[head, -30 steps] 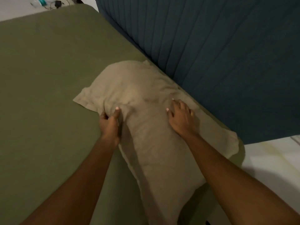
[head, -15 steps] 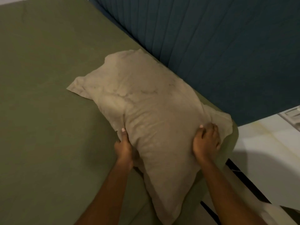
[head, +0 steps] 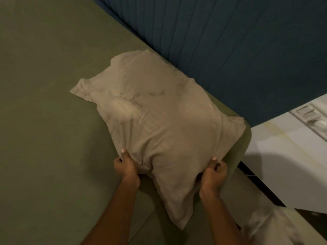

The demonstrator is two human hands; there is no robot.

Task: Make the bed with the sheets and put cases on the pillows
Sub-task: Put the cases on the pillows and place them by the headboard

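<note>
Nearest, bottom right corner: a pale crumpled bit of cloth (head: 276,228), prob another pillow or case, can't tell which.

Both forearms reach fwd from the bottom edge. Left hand (head: 126,166) is closed, thumb on top, pinching a fold of the beige cotton-cased pillow (head: 159,121) on its left long edge. Right hand (head: 215,171) is closed the same way on the right long edge, thumb up, fingers curled under the fabric. The hands sit about level w/ each other, one per side, near the pillow's near end; neither is clearly closer.

Pillow's long axis runs from the near corner between the wrists, away and slightly left, toward the dark blue ribbed padded headboard (head: 230,50). It lies on the olive-green fitted sheet (head: 44,103), at the bed's right corner, far end just beside the headboard, right flap hanging to the mattress edge. Case looks fully on, flanges showing at far left and right.

Judgement: step = seating the pillow at the head; next push goes along that axis, away from the person.

Beyond, right: white wall w/ a switch plate (head: 307,114).
</note>
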